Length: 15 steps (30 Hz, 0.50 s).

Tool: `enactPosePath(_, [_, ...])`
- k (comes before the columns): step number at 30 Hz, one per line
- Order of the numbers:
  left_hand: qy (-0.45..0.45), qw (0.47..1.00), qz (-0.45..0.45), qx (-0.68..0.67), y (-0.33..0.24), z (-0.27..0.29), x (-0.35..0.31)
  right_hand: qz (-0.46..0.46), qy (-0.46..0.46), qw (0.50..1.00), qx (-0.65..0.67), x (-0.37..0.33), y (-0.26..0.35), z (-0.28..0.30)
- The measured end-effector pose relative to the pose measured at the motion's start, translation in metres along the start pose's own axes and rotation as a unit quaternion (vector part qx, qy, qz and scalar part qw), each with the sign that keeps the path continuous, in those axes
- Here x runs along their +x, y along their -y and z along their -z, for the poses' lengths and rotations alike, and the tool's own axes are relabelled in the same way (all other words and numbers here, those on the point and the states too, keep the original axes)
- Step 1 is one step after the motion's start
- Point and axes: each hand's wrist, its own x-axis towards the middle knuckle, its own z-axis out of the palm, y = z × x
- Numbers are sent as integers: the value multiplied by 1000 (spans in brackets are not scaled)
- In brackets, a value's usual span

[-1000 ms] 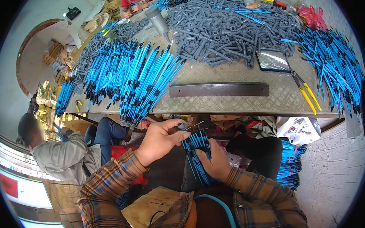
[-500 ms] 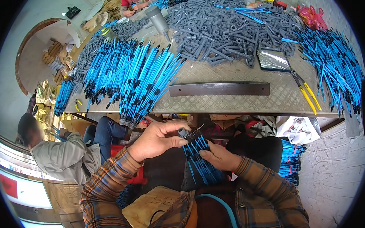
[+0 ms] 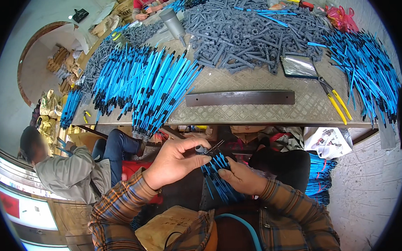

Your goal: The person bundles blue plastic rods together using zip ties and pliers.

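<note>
My left hand (image 3: 175,162) pinches a small grey plastic tube fitting (image 3: 201,149) between thumb and fingers. My right hand (image 3: 246,177) is wrapped round a bundle of thin blue rods with black ends (image 3: 219,183), held above my lap. The fitting is close beside the black upper ends of the bundle, and my left thumb reaches to them. Thin dark prongs (image 3: 216,146) stick out at the top of the bundle; whether they touch the fitting I cannot tell.
On the table lie a large heap of grey fittings (image 3: 237,34), blue rod bundles (image 3: 154,87), a brown metal bar (image 3: 240,98), yellow-handled cutters (image 3: 337,104) and a grey cylinder (image 3: 172,22). A person (image 3: 73,169) sits left; another person's hands (image 3: 144,13) work across the table.
The thin dark prongs now point more to the upper right, and the bundle's black tops have shifted slightly. Both hands keep their holds.
</note>
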Motion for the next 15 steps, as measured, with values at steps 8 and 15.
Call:
enactPosePath(8, [101, 990, 5, -100, 5, 9, 15, 4, 118, 988, 99, 4, 0, 20])
enactPosePath(15, [3, 999, -1, -40, 19, -5, 11, -63, 79, 994, 36, 4, -5, 16])
